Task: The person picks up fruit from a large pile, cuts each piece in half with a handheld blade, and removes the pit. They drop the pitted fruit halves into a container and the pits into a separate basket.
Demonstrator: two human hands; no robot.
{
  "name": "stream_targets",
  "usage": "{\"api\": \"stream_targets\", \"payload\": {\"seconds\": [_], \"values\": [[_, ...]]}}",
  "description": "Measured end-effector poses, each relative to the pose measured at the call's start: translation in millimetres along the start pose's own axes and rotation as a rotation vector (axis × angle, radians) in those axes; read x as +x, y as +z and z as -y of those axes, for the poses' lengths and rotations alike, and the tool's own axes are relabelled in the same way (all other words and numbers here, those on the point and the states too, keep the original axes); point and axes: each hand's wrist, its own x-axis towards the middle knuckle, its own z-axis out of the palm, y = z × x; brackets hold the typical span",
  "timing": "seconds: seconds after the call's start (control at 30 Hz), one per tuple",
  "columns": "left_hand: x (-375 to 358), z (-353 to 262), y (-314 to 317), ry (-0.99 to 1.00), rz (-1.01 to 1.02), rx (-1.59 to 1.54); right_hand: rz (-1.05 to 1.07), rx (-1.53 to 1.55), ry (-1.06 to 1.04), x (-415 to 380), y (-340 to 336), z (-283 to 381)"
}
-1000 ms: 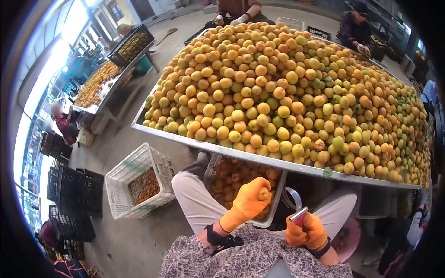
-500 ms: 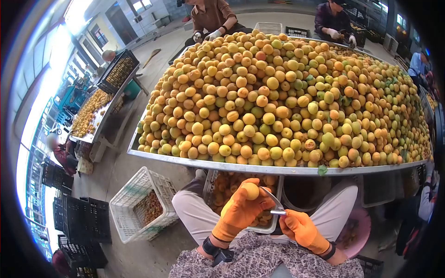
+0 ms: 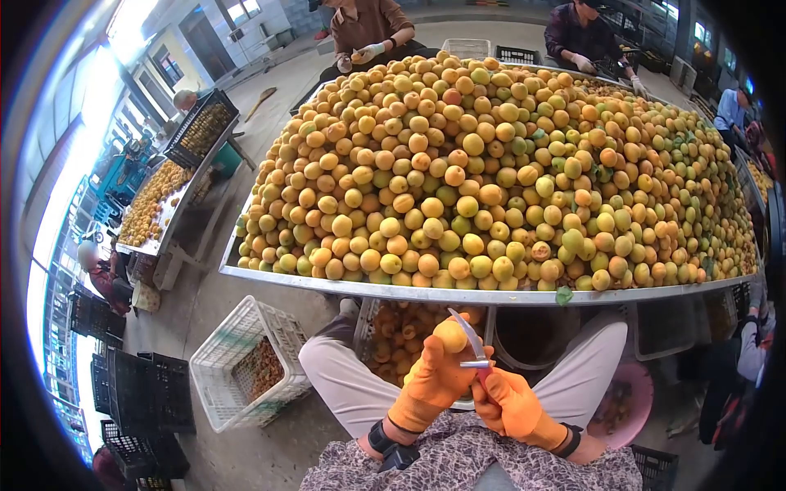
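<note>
My left hand point(image 3: 431, 381), in an orange glove, holds a yellow-orange fruit point(image 3: 449, 336) between thumb and fingers. In my right hand point(image 3: 517, 407), gloved the same way, is a knife point(image 3: 467, 331) with a red handle and a curved metal blade. The blade points up and lies against the right side of the fruit. Both hands are close together over my lap, above a white crate point(image 3: 365, 329) of fruit pieces. Beyond them a large metal-edged table point(image 3: 393, 290) bears a heap of similar fruit point(image 3: 483, 180).
A white crate point(image 3: 214, 379) with dark pieces stands at left, near stacked black crates point(image 3: 147, 393). A pink basin point(image 3: 639, 393) is at right. Two people with white gloves point(image 3: 372, 24) point(image 3: 585, 37) sit across the table. A second fruit table point(image 3: 155, 241) is at far left.
The knife has turned from pointing up-left to more upright, and its blade stands higher beside the fruit. My right hand has moved slightly left. The view has shifted a little.
</note>
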Motion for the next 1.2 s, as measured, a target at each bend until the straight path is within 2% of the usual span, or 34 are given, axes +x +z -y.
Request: {"api": "stream_targets", "payload": {"seconds": [0.2, 0.3, 0.33, 0.37, 0.4, 0.53, 0.6, 0.63, 0.77, 0.87, 0.93, 0.97, 1.0, 1.07, 1.1, 1.17, 1.2], "values": [[2, 3, -1, 0.049, 0.054, 0.026, 0.013, -0.041, -0.072, 0, 1, -7], [-4, 1, 19, 0.031, -0.058, 0.102, -0.017, -0.018, -0.086, 1, 1, -7], [-6, 1, 27, 0.02, -0.083, 0.143, -0.081, -0.207, -0.265, 6, 3, -19], [-2, 3, 9, 0.019, 0.001, 0.006, -0.066, -0.134, -0.186, 4, -1, -18], [-4, 4, 8, 0.024, 0.001, 0.004, -0.052, -0.061, -0.105, 3, -2, -14], [-9, 6, 18, 0.028, -0.021, 0.047, -0.14, -0.267, -0.24, 10, -5, -26], [-12, 5, 22, 0.026, -0.058, 0.126, -0.175, -0.423, -0.35, 9, -2, -26], [-4, -2, 17, 0.098, 0.076, 0.41, -0.179, -0.501, -0.403, 12, -4, -29], [-11, -5, 28, 0.088, -0.028, 0.21, -0.145, -0.488, -0.378, 10, -4, -28], [-8, -28, 42, 0.068, -0.047, 0.326, -0.202, -0.506, -0.429, 9, -7, -34], [-6, -57, 53, -0.02, 0.113, 0.693, -0.104, -0.505, -0.374, 9, -18, -32], [-4, -48, 41, 0.061, 0.163, 0.62, -0.1, -0.511, -0.367, 8, -17, -29], [-6, -60, 37, -0.017, 0.132, 0.88, -0.1, -0.531, -0.38, 7, -13, -23], [-2, -82, 53, -0.149, 0.152, 1.075, -0.098, -0.553, -0.39, 6, -13, -20], [-3, -79, 54, -0.145, 0.152, 1.075, -0.067, -0.539, -0.37, 5, -16, -20], [-1, -63, 57, -0.083, 0.172, 0.633, -0.032, -0.534, -0.361, 10, -17, -20], [0, -51, 56, -0.126, 0.16, 0.478, -0.041, -0.532, -0.497, 15, -15, -23]]}}
